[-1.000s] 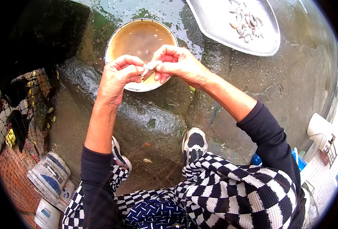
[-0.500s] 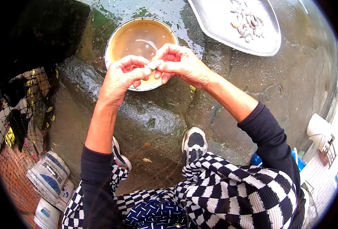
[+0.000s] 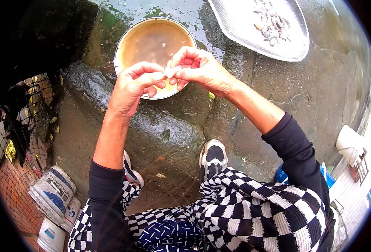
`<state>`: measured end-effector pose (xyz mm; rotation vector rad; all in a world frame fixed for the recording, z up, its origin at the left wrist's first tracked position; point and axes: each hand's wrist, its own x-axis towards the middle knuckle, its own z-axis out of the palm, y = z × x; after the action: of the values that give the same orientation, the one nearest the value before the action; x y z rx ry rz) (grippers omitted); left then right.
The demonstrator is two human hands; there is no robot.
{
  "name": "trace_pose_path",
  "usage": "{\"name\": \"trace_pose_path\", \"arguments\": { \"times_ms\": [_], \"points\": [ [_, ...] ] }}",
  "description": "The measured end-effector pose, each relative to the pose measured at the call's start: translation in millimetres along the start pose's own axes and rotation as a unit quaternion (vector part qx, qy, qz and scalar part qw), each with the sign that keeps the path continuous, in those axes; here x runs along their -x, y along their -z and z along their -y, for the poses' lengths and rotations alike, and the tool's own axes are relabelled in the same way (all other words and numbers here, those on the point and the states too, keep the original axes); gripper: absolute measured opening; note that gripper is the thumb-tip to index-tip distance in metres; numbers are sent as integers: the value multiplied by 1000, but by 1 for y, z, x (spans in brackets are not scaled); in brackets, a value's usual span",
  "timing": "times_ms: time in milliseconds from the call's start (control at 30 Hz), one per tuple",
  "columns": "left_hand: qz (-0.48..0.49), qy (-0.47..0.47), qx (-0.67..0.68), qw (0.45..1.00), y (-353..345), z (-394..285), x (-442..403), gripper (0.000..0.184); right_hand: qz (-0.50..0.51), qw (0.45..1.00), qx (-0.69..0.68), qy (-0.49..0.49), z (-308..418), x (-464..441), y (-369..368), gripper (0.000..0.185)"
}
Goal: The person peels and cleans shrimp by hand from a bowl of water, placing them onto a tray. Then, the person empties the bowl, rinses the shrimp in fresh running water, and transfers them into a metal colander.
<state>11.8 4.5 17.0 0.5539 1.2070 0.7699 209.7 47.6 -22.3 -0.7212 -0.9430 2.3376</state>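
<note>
Above the near rim of a round basin (image 3: 130,44) of brownish water, both hands pinch one small whitish shrimp (image 3: 171,72). My left hand (image 3: 131,86) holds its left end between thumb and forefinger. On the other end, the thumb and fingertips of my right hand (image 3: 200,71) are closed. The fingers partly cover the shrimp, so its exact outline is hidden. A few bubbles float on the water. At the upper right, several small greyish shrimp (image 3: 273,26) lie in a pale mesh tray (image 3: 240,29).
Wet, uneven concrete (image 3: 168,126) lies under the basin and my shoes (image 3: 214,157). Black netting (image 3: 34,109) hangs at the left, above stained white buckets (image 3: 55,193). A white container (image 3: 349,143) stands at the far right, and something blue (image 3: 282,175) shows beside my right sleeve.
Both hands stay in nearly the same place over the basin. The fingertips and the pinched shrimp have shifted slightly, and the bright curved streak on the water is gone.
</note>
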Motion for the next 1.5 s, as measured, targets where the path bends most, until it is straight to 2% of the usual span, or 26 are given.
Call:
{"name": "trace_pose_path", "arguments": {
  "times_ms": [200,433,600,633,700,733,767,833,867,933,967,1000,1033,1067,1133,1167,1200,1267,1300,1333,1400,1433,1467,1500],
  "points": [
    [14,-57,-57,997,6,10,-4,10,15,1000,24,-2,2,0,-2,10],
    [13,-44,-41,998,9,10,-4,16,-1,1000,29,11,-1,-1,-1,12],
    [17,-4,38,999,14,10,-4,28,-24,1000,12,2,1,-2,3,11],
    [16,-5,38,999,18,11,-6,28,-35,998,51,6,4,-4,4,12],
    [70,24,257,964,27,13,-9,46,-70,989,130,21,13,-14,6,14],
    [68,24,256,964,28,13,-8,46,-68,975,206,36,17,-20,8,16],
    [55,29,288,956,28,12,-8,51,-73,925,363,83,22,-27,9,18],
    [36,32,327,944,30,13,-7,60,-68,771,603,196,18,-49,18,24],
    [34,31,326,944,31,13,-6,60,-31,663,711,231,13,-57,24,21],
    [13,32,336,941,32,11,-4,53,89,546,822,137,-7,-71,21,20],
    [11,31,335,942,33,11,-4,53,175,551,806,127,-13,-72,22,16],
    [-8,5,274,962,34,12,-3,48,182,543,812,112,-15,-71,11,16],
    [-27,-21,214,976,35,13,-3,44,179,565,800,95,-9,-73,8,17],
    [-30,-21,216,976,37,13,-1,44,177,585,787,77,-1,-75,7,17],
    [-70,-41,85,993,43,11,1,41,61,598,783,156,5,-79,18,17],
    [-75,-48,78,993,46,12,0,37,59,579,794,174,-2,-83,21,23],
    [-74,-50,77,993,47,9,-1,37,140,578,803,26,-3,-81,8,21],
    [-106,-68,-26,992,48,2,-2,36,217,531,812,106,-4,-70,0,19],
    [-122,-88,-65,986,52,-5,-2,36,157,583,792,91,6,-69,-1,16],
    [-143,-117,-118,976,57,-12,-4,37,88,671,726,121,16,-67,4,14],
    [-190,-187,-237,934,82,-31,-13,40,39,691,698,183,31,-69,15,19],
    [-257,-190,-364,875,104,-35,-19,40,-9,756,635,158,42,-64,13,17],
    [-321,-190,-482,793,119,-39,-22,41,-60,801,570,172,51,-57,14,13],
    [-371,-178,-536,737,115,-43,-22,41,-97,810,542,200,64,-49,16,14]
  ]
}}
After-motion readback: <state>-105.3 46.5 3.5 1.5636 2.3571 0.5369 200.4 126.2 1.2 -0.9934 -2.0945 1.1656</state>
